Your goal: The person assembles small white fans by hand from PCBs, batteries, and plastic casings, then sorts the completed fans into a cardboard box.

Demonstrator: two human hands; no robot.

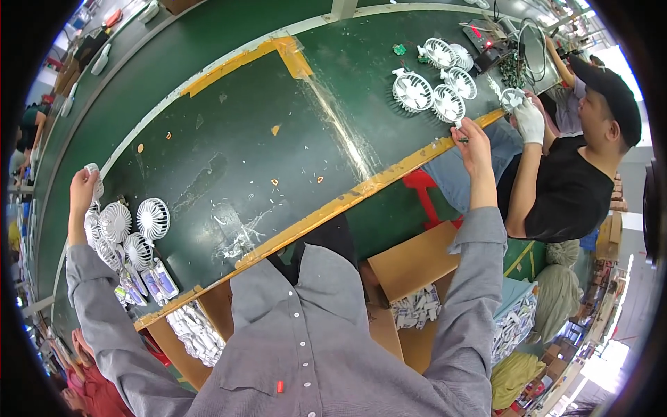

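My left hand [82, 189] is at the far left, its fingers closed on a white plastic piece [94, 175] shaped like a handle shell. Just below it, several white mini fans [117, 222] lie in a cluster, some with purple and white parts [159, 281] beside them. On the right, my right hand [475, 144] reaches over the yellow-taped bench edge [389, 179]. Its fingers pinch the short neck of a white fan head [448, 103], and a small dark green bit shows at the fingertips. More fan heads [413, 92] lie behind it.
A co-worker [566, 160] in a black cap and white glove handles a fan [512, 99] at the right. Scraps dot the green bench [243, 132]. Cardboard boxes [415, 258] with white parts stand below its edge. Cables and a device [479, 38] sit at the back right.
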